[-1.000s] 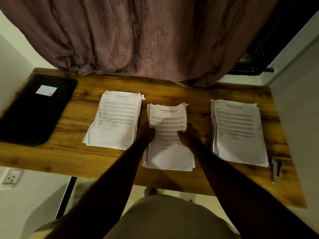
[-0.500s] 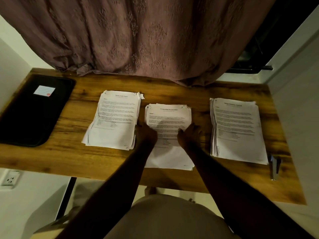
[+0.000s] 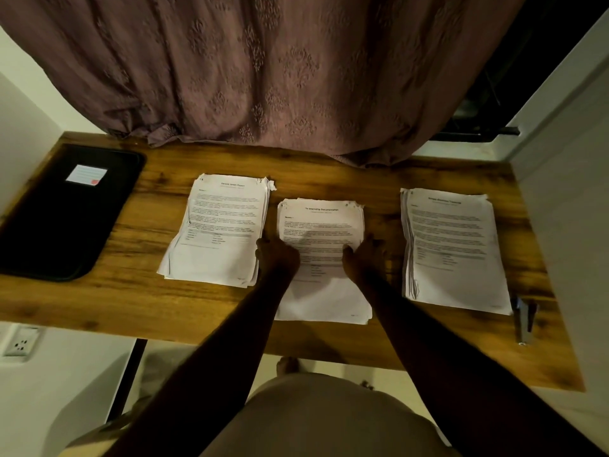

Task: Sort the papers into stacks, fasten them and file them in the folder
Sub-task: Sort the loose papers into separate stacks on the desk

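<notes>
Three stacks of printed papers lie in a row on the wooden table (image 3: 131, 291): a left stack (image 3: 217, 225), a middle stack (image 3: 321, 222) and a right stack (image 3: 451, 245). My left hand (image 3: 276, 257) holds the middle stack at its left edge. At the stack's right edge, my right hand (image 3: 364, 257) holds it with the thumb on the top sheet. The stack lies flat on the table. A black folder (image 3: 62, 219) with a white label lies at the far left. Near the right front corner sits a metal stapler (image 3: 524, 319).
A brown patterned curtain (image 3: 280, 77) hangs over the table's back edge. White walls close in on the left and right. A wall socket (image 3: 19, 341) is below the table at the left. My foot shows on the floor under the front edge.
The middle stack was pinched and bowed between my hands; now it lies flatter on the table. Both hands stay at its sides, barely moved.
</notes>
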Motion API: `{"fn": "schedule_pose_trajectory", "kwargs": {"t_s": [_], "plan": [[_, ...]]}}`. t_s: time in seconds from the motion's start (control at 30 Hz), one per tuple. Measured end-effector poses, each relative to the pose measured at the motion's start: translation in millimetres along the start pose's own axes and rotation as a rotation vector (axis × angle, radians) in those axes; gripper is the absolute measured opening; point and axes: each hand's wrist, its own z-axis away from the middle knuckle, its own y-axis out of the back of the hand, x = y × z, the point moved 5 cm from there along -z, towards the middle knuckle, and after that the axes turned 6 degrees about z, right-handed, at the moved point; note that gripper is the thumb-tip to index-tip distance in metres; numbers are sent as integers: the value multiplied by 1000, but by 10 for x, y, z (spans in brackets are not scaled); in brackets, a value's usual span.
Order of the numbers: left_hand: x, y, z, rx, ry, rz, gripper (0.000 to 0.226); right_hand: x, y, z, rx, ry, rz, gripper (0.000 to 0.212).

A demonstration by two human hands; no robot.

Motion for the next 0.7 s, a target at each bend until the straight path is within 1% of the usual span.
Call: {"fn": "schedule_pose_trajectory", "kwargs": {"t_s": [0.1,0.2,0.3,0.37,0.47,0.5,0.57,0.6,0.7], "plan": [[5,-19,-3,-34,-3,4,48,-4,17,-11,-29,42,10,72],[35,-10,28,-10,-25,-31,48,4,86,-7,-27,63,39,67],[141,-26,89,86,-173,-177,50,35,286,18,100,132,230,64],[288,-116,193,102,-294,-201,54,45,516,42,226,199,295,57],[510,-382,335,32,-396,-120,53,101,972,100,411,288,323,39],[596,-496,387,-17,-405,-92,52,188,1140,84,427,256,272,38],[727,-770,464,-142,-408,-54,52,409,1429,-26,379,125,167,46],[782,-917,506,-209,-402,-53,54,514,1545,-95,354,82,154,48],[966,-1267,701,-318,-404,-107,54,787,1820,-262,352,45,179,50]]}}
